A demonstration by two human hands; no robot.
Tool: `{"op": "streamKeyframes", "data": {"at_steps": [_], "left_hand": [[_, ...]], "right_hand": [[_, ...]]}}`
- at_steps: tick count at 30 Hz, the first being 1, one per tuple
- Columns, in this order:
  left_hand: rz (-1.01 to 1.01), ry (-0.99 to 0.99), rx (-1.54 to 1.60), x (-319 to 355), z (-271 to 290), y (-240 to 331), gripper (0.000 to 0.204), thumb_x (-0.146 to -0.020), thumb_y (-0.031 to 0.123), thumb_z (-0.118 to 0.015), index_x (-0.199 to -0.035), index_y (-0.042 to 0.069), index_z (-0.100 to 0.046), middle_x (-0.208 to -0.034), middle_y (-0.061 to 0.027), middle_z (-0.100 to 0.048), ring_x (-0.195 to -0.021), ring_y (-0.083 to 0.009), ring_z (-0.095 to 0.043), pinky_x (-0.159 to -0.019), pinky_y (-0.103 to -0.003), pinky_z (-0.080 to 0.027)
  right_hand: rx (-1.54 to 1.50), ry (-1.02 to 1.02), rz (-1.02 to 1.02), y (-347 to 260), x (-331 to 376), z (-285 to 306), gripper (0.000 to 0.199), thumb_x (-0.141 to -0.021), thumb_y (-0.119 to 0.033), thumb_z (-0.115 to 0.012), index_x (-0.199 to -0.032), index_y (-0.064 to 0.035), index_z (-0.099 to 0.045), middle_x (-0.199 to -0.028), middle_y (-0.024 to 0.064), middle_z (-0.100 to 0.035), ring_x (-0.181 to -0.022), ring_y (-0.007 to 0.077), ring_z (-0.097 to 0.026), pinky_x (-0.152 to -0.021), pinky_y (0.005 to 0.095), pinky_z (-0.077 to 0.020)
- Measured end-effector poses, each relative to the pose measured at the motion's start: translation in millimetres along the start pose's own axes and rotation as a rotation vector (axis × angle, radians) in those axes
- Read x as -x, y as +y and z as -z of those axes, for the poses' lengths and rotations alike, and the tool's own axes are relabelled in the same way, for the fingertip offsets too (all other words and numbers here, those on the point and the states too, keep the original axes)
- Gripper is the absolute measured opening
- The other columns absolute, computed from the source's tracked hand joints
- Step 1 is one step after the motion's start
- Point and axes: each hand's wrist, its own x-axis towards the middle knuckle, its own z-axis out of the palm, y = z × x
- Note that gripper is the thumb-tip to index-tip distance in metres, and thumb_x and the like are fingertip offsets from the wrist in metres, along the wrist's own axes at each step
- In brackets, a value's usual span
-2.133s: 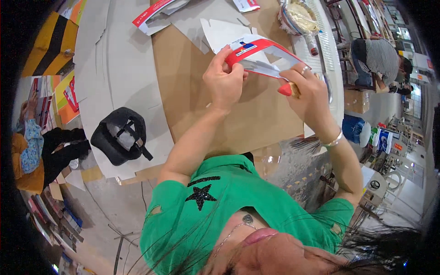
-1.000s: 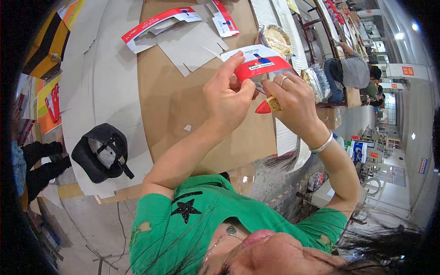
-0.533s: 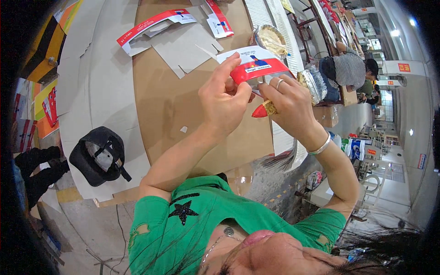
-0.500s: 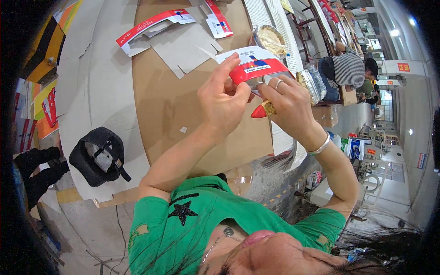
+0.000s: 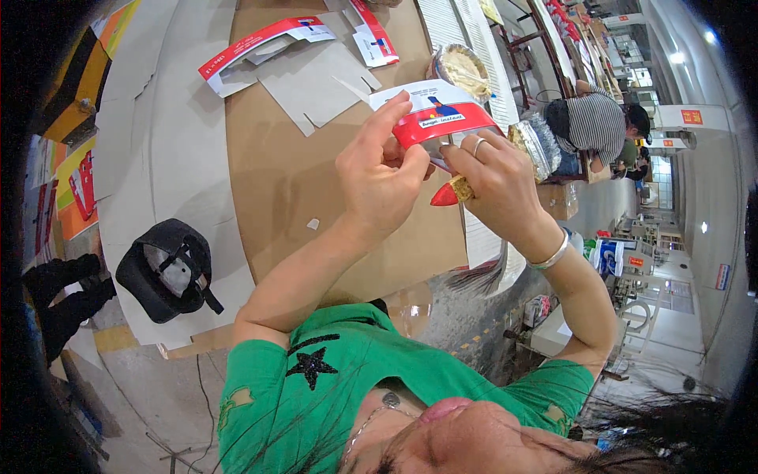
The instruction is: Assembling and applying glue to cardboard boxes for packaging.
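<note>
Both hands on one piece of printed card, red and white with a small blue figure on it. Card is held up off the desk, above its right half, bent in a curve.

Left hand: thumb and fingers pinched on the card's left end, index laid along the edge. Right hand: wrapped round a red-tipped handle, fingers up against the card's lower right edge. Red tip pokes out below the palm, pointing left; other end hidden by hand and card. Ring on a finger, bracelet at the wrist. Hands near each other, not touching as far as I can see.

Far part of the desk: second cut card, red band, lying with a slotted grey board; third printed piece just right of them. Bowl of pale paste sits just beyond the held card. Crinkled silvery wrap beside the right hand, can't tell what it is.

Small white scrap left of the left forearm. Black cap on the desk's left side, inside facing up. Co-worker in a striped top bends over at far right.
</note>
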Motion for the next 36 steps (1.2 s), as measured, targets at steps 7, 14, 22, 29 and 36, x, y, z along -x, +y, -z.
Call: {"op": "streamKeyframes", "data": {"at_steps": [7,14,22,29,36], "left_hand": [[-0.052,-0.074,-0.028,0.1,4.1,-1.3,0.046,-0.075,-0.012,-0.049,-0.120,-0.003,-0.050,-0.111,-0.0151,-0.058,-0.065,-0.0122,-0.063,-0.055,-0.027,-0.057],[-0.083,-0.078,-0.023,0.1,5.2,-0.3,0.045,-0.074,-0.013,-0.049,-0.118,-0.003,-0.050,-0.125,-0.0152,-0.052,-0.069,-0.0133,-0.064,-0.057,-0.028,-0.057],[-0.129,-0.061,-0.035,1.1,6.9,-1.8,0.046,-0.072,-0.013,-0.050,-0.116,-0.002,-0.052,-0.125,-0.0167,-0.052,-0.070,-0.0103,-0.063,-0.055,-0.023,-0.054],[-0.160,-0.007,-0.052,1.7,4.2,-0.4,0.042,-0.069,-0.008,-0.058,-0.110,-0.001,-0.057,-0.120,-0.0164,-0.057,-0.071,-0.0085,-0.061,-0.056,-0.022,-0.051],[-0.190,0.004,-0.034,3.3,0.9,1.2,0.042,-0.068,-0.009,-0.059,-0.110,-0.001,-0.057,-0.120,-0.0171,-0.056,-0.076,-0.0108,-0.062,-0.058,-0.022,-0.051]], "right_hand": [[-0.013,0.042,0.019,-0.6,-1.5,-2.8,0.022,-0.060,-0.001,-0.062,-0.080,-0.0042,-0.057,-0.082,0.0067,-0.056,-0.081,0.0230,-0.056,-0.068,0.0347,-0.0470],[-0.053,0.057,0.001,-5.4,-4.9,-1.1,0.021,-0.061,-0.002,-0.062,-0.081,-0.0049,-0.055,-0.080,0.0062,-0.055,-0.078,0.0230,-0.055,-0.068,0.0345,-0.0463],[-0.078,0.075,-0.018,-7.4,-5.0,-4.1,0.021,-0.058,-0.002,-0.063,-0.075,-0.0059,-0.051,-0.076,0.0068,-0.052,-0.076,0.0244,-0.054,-0.065,0.0358,-0.0458],[-0.096,0.177,-0.081,-8.8,-3.1,-8.1,0.022,-0.057,-0.002,-0.064,-0.073,-0.0068,-0.050,-0.071,0.0068,-0.051,-0.069,0.0256,-0.054,-0.060,0.0369,-0.0448],[-0.048,0.214,-0.130,-17.9,-3.1,-6.1,0.021,-0.058,-0.002,-0.064,-0.071,-0.0067,-0.050,-0.070,0.0076,-0.051,-0.069,0.0257,-0.054,-0.058,0.0367,-0.0451]]}}
